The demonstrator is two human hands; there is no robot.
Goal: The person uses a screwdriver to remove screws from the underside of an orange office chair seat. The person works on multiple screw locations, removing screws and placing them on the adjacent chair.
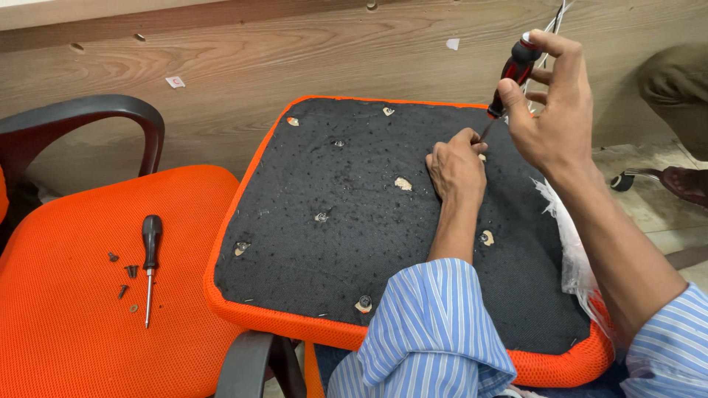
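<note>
Slippage looks the likeliest trouble here: the right hand (557, 110), upper right of the frame, grips a red-and-black-handled screwdriver (512, 74) whose tilted tip meets the black fabric underside of an upturned orange mesh seat cushion (369, 214) at centre. The left hand (457, 166) is curled closed beside that tip, its fingers pinching at the spot, and could be jabbed if the tilted blade skids off.

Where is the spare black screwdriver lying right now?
The spare black screwdriver lies on the orange chair seat at the left of the head view, beside a few loose screws, away from both hands.
</note>
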